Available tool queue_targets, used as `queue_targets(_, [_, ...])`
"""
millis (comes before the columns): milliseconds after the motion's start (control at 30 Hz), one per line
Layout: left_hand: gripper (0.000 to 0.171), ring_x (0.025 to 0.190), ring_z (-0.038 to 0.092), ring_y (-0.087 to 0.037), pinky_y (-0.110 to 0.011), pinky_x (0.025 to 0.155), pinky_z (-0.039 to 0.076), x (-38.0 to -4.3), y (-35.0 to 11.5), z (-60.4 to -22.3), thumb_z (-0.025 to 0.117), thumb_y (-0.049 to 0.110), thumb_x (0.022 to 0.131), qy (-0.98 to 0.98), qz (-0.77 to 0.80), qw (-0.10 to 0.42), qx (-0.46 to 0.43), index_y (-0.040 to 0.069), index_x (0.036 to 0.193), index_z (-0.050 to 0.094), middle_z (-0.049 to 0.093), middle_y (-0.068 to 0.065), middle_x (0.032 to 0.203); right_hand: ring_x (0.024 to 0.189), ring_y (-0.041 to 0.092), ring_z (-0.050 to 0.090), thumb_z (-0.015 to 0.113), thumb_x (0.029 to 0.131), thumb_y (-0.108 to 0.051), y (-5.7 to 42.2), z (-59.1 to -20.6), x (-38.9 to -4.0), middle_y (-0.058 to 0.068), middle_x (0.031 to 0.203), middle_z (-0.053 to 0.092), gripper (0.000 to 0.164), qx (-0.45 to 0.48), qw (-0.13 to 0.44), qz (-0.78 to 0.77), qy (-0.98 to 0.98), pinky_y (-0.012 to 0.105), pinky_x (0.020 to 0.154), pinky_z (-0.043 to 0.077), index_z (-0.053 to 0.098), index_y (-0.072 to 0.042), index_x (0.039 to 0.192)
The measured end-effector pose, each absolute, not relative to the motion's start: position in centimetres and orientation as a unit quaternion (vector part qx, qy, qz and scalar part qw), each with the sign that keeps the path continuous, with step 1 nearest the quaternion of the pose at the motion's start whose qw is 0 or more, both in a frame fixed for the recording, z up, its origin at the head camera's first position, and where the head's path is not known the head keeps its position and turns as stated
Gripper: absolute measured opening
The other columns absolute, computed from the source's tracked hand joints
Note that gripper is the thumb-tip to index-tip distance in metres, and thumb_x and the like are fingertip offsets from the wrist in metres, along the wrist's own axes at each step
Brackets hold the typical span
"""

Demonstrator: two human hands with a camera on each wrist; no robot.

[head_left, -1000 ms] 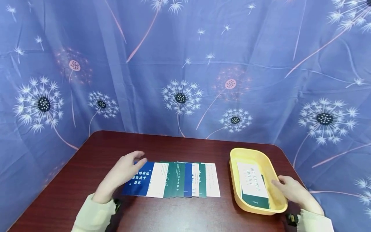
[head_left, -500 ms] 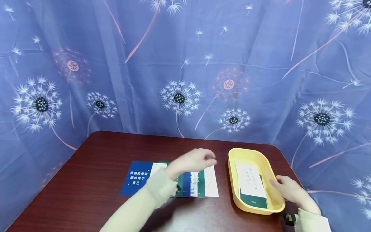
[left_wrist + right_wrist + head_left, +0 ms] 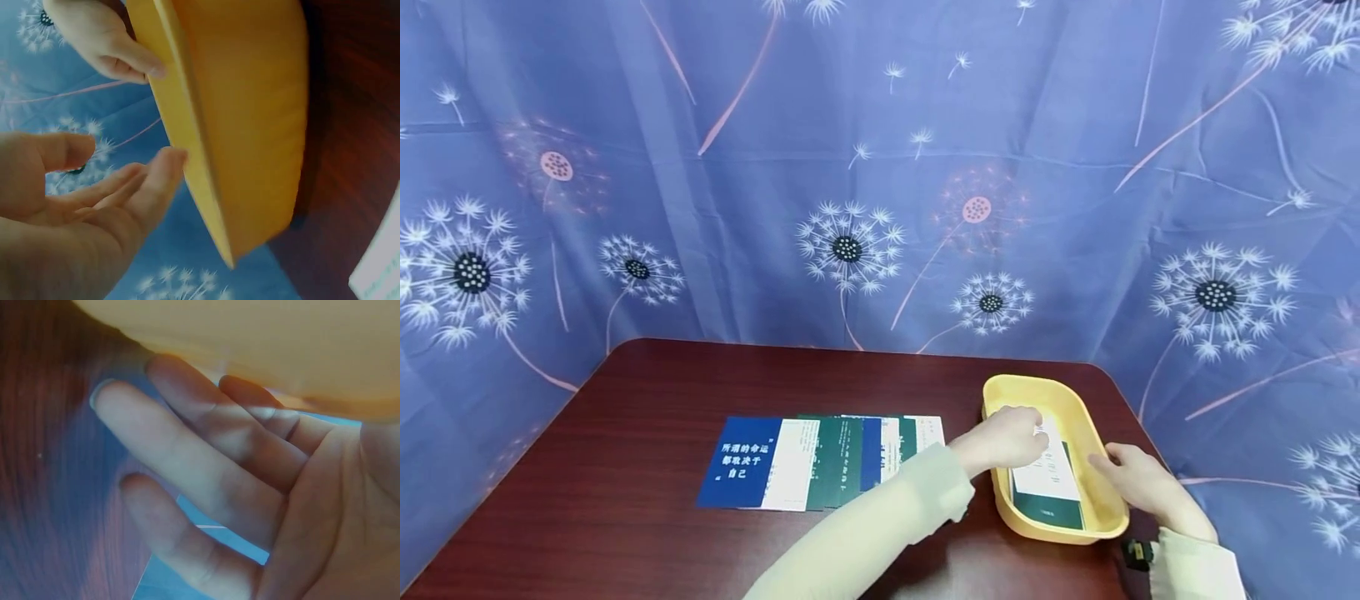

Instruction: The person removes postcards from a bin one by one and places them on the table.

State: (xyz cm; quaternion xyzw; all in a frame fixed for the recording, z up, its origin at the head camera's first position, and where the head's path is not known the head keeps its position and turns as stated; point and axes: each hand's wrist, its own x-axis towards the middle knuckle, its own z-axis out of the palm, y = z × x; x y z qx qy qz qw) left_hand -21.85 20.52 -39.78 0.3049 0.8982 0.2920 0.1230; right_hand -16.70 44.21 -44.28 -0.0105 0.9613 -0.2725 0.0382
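My left hand [image 3: 1011, 437] hangs over the left side of a yellow plastic basket [image 3: 1051, 534], overlapping the cards inside in the head view. In the left wrist view its thumb and fingers are apart with nothing between them, and the fingertips [image 3: 169, 159] overlap the basket's rim. On the basket's right side, my right hand [image 3: 1142, 479] holds the rim, thumb over the edge and fingers [image 3: 181, 444] along the outside wall. A white printed card [image 3: 1054, 479] lies on a green card [image 3: 1047, 510] in the basket.
A fanned row of overlapping cards lies left of the basket: a blue card [image 3: 741, 461] with white characters, a white card [image 3: 791, 463], a green card [image 3: 842, 467] and several more. Behind the dark red wooden table [image 3: 625, 425] hangs a blue dandelion-print curtain [image 3: 760, 250].
My left hand has swept right from the blue card at the row's left end, across the row, to above the basket. My right hand stays at the rim. The head view has shifted slightly.
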Motion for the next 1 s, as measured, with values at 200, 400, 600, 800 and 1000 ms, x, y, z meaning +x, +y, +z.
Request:
queue_targets(200, [0.030,0.055,0.046,-0.014,-0.026,0.051,0.039,-22.4,22.4,-40.8,0.055,0.025,0.098,0.931,0.235,0.154,0.232,0.013,0.071,0.058,0.052,0.000,0.066,0.054,0.015,0.043,0.052,0.101,-0.026,43.8,-44.0,-17.1,-0.001,0.060,0.042,0.034,-0.013,0.042,-0.273,0.961,0.028,0.050,0.036,0.050,-0.009,0.072])
queue_targets(400, [0.020,0.071,0.058,-0.005,-0.022,0.061,0.049,-22.9,24.7,-42.3,0.063,0.039,0.094,0.969,0.071,0.083,0.221,0.022,0.092,0.073,0.065,0.008,0.083,0.052,0.015,0.046,0.052,0.101,-0.024,43.6,-43.9,-16.7,0.000,0.060,0.044,0.033,0.004,0.053,-0.292,0.955,0.028,0.049,0.039,0.050,-0.007,0.073])
queue_targets(600, [0.044,0.072,0.054,-0.004,-0.024,0.054,0.048,-22.2,25.9,-42.8,0.067,0.067,0.079,0.975,-0.045,0.109,0.189,0.033,0.106,0.071,0.062,0.011,0.089,0.056,0.016,0.053,0.052,0.102,-0.022,43.2,-44.0,-16.4,0.002,0.063,0.047,0.031,0.004,0.074,-0.349,0.934,0.029,0.051,0.047,0.052,-0.003,0.077])
queue_targets(800, [0.054,0.077,0.055,-0.003,-0.024,0.055,0.047,-22.4,26.2,-43.7,0.061,0.075,0.077,0.975,-0.056,0.110,0.187,0.032,0.110,0.069,0.062,0.012,0.093,0.065,0.021,0.062,0.052,0.102,-0.023,43.2,-44.4,-16.3,0.007,0.071,0.056,0.030,0.036,0.100,-0.405,0.908,0.036,0.056,0.054,0.054,0.001,0.085])
queue_targets(1000, [0.055,0.073,0.056,-0.003,-0.024,0.052,0.047,-23.0,26.7,-44.5,0.068,0.073,0.072,0.980,-0.027,0.099,0.169,0.028,0.103,0.070,0.062,0.011,0.086,0.065,0.021,0.063,0.051,0.103,-0.025,43.5,-44.2,-16.4,0.007,0.072,0.058,0.031,0.040,0.101,-0.405,0.908,0.036,0.057,0.055,0.054,0.001,0.086])
